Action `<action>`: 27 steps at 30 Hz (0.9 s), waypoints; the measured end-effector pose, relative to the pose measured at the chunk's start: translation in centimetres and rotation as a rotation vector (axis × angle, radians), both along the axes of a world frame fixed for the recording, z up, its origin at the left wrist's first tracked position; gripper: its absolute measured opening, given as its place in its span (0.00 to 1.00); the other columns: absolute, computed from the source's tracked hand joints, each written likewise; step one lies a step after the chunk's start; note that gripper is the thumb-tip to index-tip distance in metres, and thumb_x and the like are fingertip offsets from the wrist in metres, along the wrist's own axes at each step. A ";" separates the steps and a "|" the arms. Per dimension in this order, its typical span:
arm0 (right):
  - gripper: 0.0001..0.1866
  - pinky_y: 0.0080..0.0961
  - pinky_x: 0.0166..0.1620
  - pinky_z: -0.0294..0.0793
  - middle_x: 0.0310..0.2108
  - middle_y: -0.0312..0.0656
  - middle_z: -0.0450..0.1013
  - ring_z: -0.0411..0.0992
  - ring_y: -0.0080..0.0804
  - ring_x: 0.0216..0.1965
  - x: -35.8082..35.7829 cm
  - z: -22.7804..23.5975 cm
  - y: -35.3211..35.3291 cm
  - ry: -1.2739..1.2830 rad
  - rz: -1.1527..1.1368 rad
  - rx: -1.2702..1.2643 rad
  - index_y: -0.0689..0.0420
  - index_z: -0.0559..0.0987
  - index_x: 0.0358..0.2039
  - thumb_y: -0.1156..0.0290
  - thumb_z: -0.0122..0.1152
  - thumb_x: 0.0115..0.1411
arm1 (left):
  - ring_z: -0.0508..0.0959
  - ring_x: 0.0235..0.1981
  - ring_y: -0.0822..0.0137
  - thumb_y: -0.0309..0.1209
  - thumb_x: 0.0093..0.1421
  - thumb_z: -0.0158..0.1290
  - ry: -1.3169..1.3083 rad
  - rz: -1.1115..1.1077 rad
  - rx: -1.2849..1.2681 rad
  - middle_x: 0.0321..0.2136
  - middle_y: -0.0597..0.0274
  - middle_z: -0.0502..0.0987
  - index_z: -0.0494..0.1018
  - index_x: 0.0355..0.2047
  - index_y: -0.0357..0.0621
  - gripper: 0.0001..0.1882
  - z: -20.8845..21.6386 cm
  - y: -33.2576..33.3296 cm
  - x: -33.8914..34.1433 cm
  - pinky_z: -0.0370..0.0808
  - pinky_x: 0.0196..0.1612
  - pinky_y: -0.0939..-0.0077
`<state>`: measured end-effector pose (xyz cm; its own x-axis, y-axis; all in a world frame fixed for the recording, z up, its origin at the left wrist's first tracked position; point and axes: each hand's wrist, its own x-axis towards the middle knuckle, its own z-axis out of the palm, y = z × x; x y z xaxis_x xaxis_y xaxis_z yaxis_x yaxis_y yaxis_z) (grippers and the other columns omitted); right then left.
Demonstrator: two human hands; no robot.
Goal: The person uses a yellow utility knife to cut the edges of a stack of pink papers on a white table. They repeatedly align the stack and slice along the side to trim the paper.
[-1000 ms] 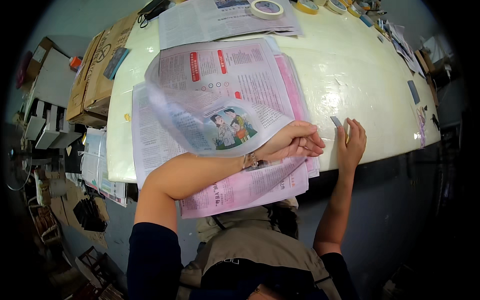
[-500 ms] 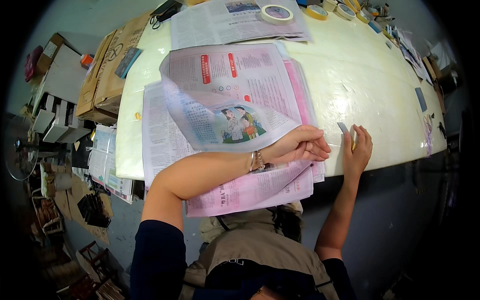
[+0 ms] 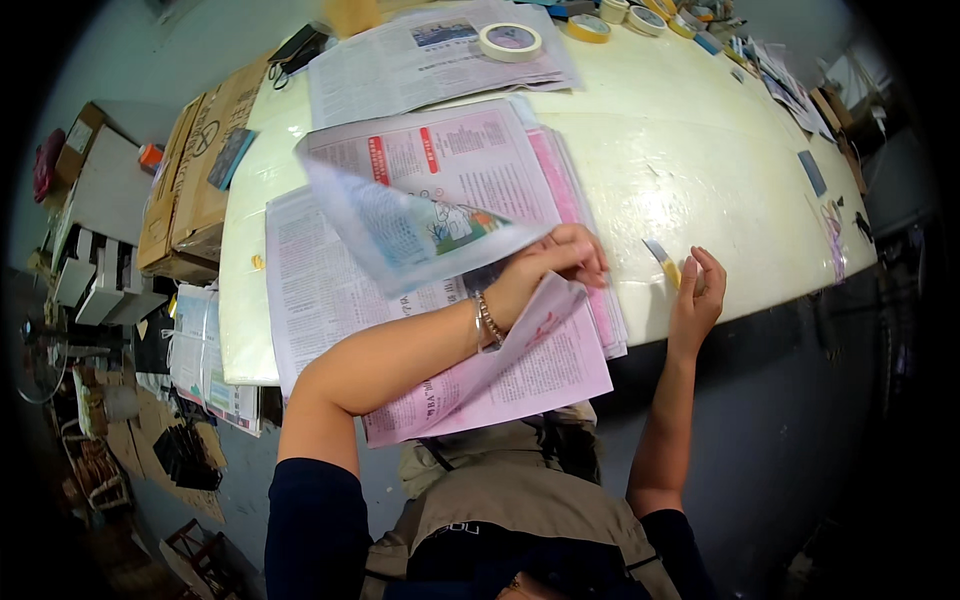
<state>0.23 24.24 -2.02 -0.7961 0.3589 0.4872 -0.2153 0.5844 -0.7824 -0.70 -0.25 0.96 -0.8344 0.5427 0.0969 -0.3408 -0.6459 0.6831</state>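
A stack of newspaper sheets (image 3: 345, 250) lies on the table near its front edge, several of them pink-tinted. The top sheet is raised in a curled flap (image 3: 390, 240) with a coloured cartoon on it. My left hand (image 3: 560, 262) is closed at the sheet's right side, fingers curled, with paper above and below it; where the fingertips meet the paper is partly hidden. A second, pink flap (image 3: 540, 320) bends up beside the wrist, which wears bracelets. To the right of the stack, my right hand (image 3: 697, 295) grips a yellow-handled utility knife (image 3: 662, 262), its blade pointing away from me.
More newspaper (image 3: 370, 78) lies at the back with a roll of tape (image 3: 510, 42) on it. Further tape rolls (image 3: 588, 28) line the far edge. Scissors (image 3: 279, 75) rest at the far left. A cardboard box (image 3: 205, 180) stands beside the table's left side.
The cartoon flap has folded further over, and the pink flap has risen beside my left wrist. My left hand has drawn slightly left. The view has shifted a little; the knife shows more.
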 end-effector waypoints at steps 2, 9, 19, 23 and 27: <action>0.09 0.29 0.53 0.73 0.44 0.45 0.72 0.71 0.34 0.50 0.4 -1.0 1.4 0.119 0.006 -0.120 0.65 0.77 0.42 0.75 0.51 0.67 | 0.73 0.35 0.73 0.35 0.67 0.45 0.125 0.157 -0.213 0.32 0.59 0.74 0.72 0.30 0.39 0.13 0.4 -0.4 -0.5 0.70 0.44 0.77; 0.06 0.28 0.54 0.68 0.40 0.44 0.74 0.72 0.34 0.48 6.3 0.4 -2.3 0.171 0.069 -0.213 0.64 0.77 0.37 0.79 0.51 0.65 | 0.72 0.35 0.69 0.32 0.66 0.47 0.460 0.510 -0.806 0.30 0.61 0.72 0.73 0.37 0.40 0.09 0.5 0.6 -0.9 0.71 0.40 0.75; 0.13 0.28 0.51 0.67 0.38 0.47 0.75 0.72 0.36 0.45 10.1 2.7 -4.5 -0.004 0.308 -0.250 0.64 0.79 0.36 0.76 0.44 0.66 | 0.62 0.58 0.49 0.40 0.50 0.64 1.193 0.734 -1.587 0.50 0.54 0.66 0.72 0.46 0.48 0.24 0.9 0.0 0.0 0.62 0.57 0.41; 0.13 0.38 0.55 0.65 0.39 0.45 0.75 0.71 0.40 0.46 9.4 7.2 -6.8 0.077 0.563 -0.082 0.62 0.80 0.36 0.68 0.49 0.64 | 0.54 0.64 0.39 0.64 0.44 0.60 1.016 0.751 -1.864 0.58 0.45 0.62 0.62 0.60 0.52 0.48 0.5 -0.6 -0.5 0.47 0.59 0.27; 0.13 0.43 0.58 0.62 0.35 0.41 0.75 0.71 0.41 0.42 8.9 8.3 -8.3 0.092 0.745 0.275 0.57 0.78 0.29 0.61 0.55 0.61 | 0.57 0.63 0.40 0.65 0.50 0.54 1.009 0.696 -1.836 0.61 0.42 0.62 0.58 0.65 0.49 0.48 0.0 -1.1 -1.2 0.47 0.60 0.30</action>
<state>9.12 15.99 6.27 -0.7313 -0.3942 0.5566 -0.6820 0.4309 -0.5909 -1.90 -1.37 0.97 -0.8955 0.2398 0.3750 0.3477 0.9028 0.2531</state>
